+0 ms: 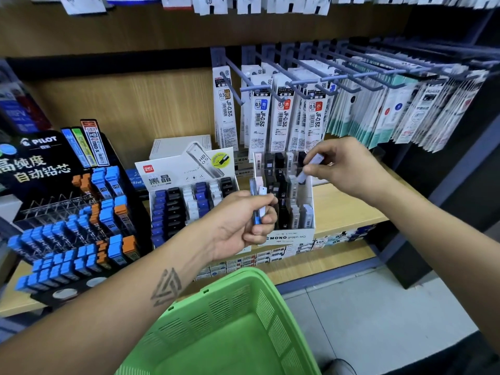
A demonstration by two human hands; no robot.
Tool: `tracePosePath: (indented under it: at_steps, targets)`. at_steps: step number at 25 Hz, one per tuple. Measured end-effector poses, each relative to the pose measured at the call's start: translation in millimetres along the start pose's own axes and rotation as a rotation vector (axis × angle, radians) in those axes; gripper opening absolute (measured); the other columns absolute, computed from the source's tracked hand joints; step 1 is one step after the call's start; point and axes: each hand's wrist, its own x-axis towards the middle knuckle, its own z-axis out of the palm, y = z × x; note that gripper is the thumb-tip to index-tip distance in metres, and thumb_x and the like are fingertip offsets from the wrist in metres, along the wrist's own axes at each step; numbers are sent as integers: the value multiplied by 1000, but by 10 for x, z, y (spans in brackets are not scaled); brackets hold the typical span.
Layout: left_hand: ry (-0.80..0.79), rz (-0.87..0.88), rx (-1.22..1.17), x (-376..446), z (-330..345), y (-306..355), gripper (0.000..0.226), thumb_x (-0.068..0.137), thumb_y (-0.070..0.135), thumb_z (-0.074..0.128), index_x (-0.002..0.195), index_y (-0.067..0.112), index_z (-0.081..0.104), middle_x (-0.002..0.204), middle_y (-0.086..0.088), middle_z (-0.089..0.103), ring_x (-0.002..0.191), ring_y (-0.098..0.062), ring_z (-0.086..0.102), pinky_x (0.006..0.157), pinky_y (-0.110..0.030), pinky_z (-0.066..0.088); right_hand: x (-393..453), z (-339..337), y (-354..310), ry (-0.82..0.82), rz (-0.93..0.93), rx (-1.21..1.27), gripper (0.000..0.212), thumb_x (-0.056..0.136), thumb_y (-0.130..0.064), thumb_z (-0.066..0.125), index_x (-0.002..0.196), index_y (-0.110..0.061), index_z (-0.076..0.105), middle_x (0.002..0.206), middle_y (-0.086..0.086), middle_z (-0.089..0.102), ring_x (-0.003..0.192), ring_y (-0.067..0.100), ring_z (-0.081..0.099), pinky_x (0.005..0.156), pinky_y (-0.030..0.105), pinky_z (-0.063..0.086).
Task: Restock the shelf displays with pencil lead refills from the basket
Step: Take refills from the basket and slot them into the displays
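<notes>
Pinching white refill case point(311, 167), right hand point(349, 169) over MONO display point(286, 234); left hand point(243, 220) grips refill cases point(258, 201).

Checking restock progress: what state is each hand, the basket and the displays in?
Left hand: gripping a few refill cases.
Right hand: pinching one white refill case over the Mono display.
Basket: looks empty.
Pilot display: partly filled.

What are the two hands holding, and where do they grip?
The left hand grips a few lead refill cases around their lower half. The right hand pinches one pale refill case near its top end.
</notes>
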Motion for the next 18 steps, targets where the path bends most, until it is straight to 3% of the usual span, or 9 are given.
tracePosePath:
  at_steps: [2, 5, 7, 9, 11, 15, 18]
  targets:
    - [-2, -31, -42, 4, 10, -22, 15, 101, 11, 53, 114, 6, 50, 65, -11, 50, 49, -15, 38, 39, -20, 21, 42, 1, 98, 68, 28, -145, 21, 84, -23, 80, 101, -18, 70, 95, 7, 69, 84, 26, 65, 79, 39, 55]
    - [-17, -42, -39, -5, 9, -35, 14, 101, 10, 51, 113, 2, 54, 66, -13, 53, 50, -15, 41, 39, -21, 22, 107, 111, 234, 45, -65, -281, 27, 97, -12, 63, 123, -9, 68, 103, 19, 73, 97, 32, 68, 86, 33, 53]
    - [-22, -44, -43, -8, 3, -29, 14, 101, 10, 51, 111, 1, 55, 66, -13, 53, 50, -15, 40, 37, -20, 23, 121, 179, 294, -2, -118, -365, 32, 100, -9, 55, 131, -12, 61, 107, 20, 72, 99, 34, 67, 83, 34, 52]
    - [-25, -44, -47, -6, 8, -27, 14, 102, 10, 51, 111, 0, 56, 66, -13, 53, 49, -15, 40, 36, -19, 23, 122, 231, 335, -7, -103, -418, 23, 97, -19, 60, 120, -22, 58, 101, 15, 71, 93, 37, 65, 76, 44, 54]
    - [-30, -42, -37, -2, 4, -31, 17, 102, 10, 50, 113, -1, 57, 69, -14, 53, 50, -16, 42, 38, -20, 25, 114, 286, 330, 21, -128, -500, 12, 93, -25, 67, 103, -23, 62, 97, 10, 71, 91, 37, 64, 71, 43, 53]
    - [-72, -47, -46, -6, -13, -34, 30, 99, 8, 51, 122, -8, 60, 77, -17, 61, 60, -21, 52, 45, -24, 38, 101, 382, 338, 91, -239, -610, 8, 91, -20, 68, 94, -16, 74, 97, 5, 67, 93, 33, 63, 64, 39, 52]
    - [-130, -49, -64, -38, -4, -19, 45, 84, 10, 61, 125, -10, 59, 84, -18, 63, 67, -23, 58, 52, -25, 46, 101, 454, 407, 113, -251, -772, 4, 81, -10, 74, 83, -13, 74, 94, 5, 60, 90, 30, 60, 55, 34, 49]
